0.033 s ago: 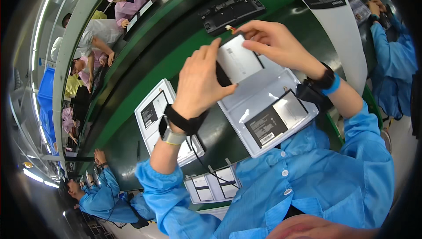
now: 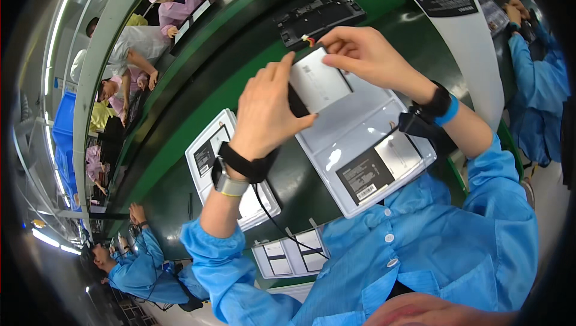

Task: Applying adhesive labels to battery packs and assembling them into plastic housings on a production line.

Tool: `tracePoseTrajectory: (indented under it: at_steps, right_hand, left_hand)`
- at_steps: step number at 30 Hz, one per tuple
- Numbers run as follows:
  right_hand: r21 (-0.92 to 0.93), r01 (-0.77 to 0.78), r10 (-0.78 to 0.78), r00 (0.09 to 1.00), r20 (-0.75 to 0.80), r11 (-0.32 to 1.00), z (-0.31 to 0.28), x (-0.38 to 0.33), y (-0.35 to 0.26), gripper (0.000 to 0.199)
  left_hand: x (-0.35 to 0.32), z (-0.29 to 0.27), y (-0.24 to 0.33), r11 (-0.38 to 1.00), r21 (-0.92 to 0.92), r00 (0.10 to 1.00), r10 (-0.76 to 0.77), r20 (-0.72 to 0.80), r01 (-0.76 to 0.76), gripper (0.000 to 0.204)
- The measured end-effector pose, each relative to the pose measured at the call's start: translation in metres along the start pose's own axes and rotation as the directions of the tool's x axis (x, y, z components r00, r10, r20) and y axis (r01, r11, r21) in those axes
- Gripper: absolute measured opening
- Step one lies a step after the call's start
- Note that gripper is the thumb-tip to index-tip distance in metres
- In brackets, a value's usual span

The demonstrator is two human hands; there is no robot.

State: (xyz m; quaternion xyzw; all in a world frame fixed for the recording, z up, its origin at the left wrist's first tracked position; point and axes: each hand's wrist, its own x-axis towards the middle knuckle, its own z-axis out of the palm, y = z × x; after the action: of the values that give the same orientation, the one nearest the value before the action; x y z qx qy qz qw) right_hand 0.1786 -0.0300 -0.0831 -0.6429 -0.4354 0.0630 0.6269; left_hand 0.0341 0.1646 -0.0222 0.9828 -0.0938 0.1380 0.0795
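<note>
A flat silver pack (image 2: 318,83), rectangular with a pale face, is held up between both hands above the green belt (image 2: 198,104). It is gripped along its near edge by the left hand (image 2: 264,110), whose fingers are closed over that edge, with a small dark part pressed under the thumb. Its far corner is pinched by the right hand (image 2: 366,56), the fingertips being clamped on the top edge, where short red and yellow wires (image 2: 309,40) are seen just beside the pack. The pack is tilted and is kept above the upper end of a grey open case (image 2: 360,152), whether touching it cannot be told.

Inside the case, a dark label and a pale plate are seen toward its lower end. A black strap is worn on each wrist, with a metal watch on the left and a blue band on the right; a thin black cord is trailed from the left strap across the belt.

A second grey case (image 2: 225,164) is laid on the belt to the left, partly hidden by the left forearm. A black tray (image 2: 321,17) is placed farther up the belt, just beyond the hands. A white divided holder (image 2: 294,254) is set at the near edge. Other people in blue, pink and white coats are seated along both sides of the belt.
</note>
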Motion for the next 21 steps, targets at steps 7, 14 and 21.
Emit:
tracePoseTrajectory:
  at_steps: [7,14,21]
  right_hand:
    - [-0.028,0.032,-0.034,0.997,-0.071,0.999,0.001,0.118,0.044,0.024]
    - [-0.209,0.028,-0.112,0.907,-0.405,0.978,-0.075,0.157,0.097,0.02]
    - [-0.056,-0.09,0.035,0.777,-0.629,0.994,-0.151,0.136,0.172,0.014]
  left_hand:
    - [0.078,-0.01,-0.09,0.98,0.193,0.998,0.06,-0.032,-0.053,0.102]
    - [0.186,0.067,-0.126,0.977,0.212,0.88,0.075,-0.469,0.029,0.101]
    - [0.215,0.167,-0.141,0.667,-0.523,0.847,-0.435,0.306,0.531,0.05]
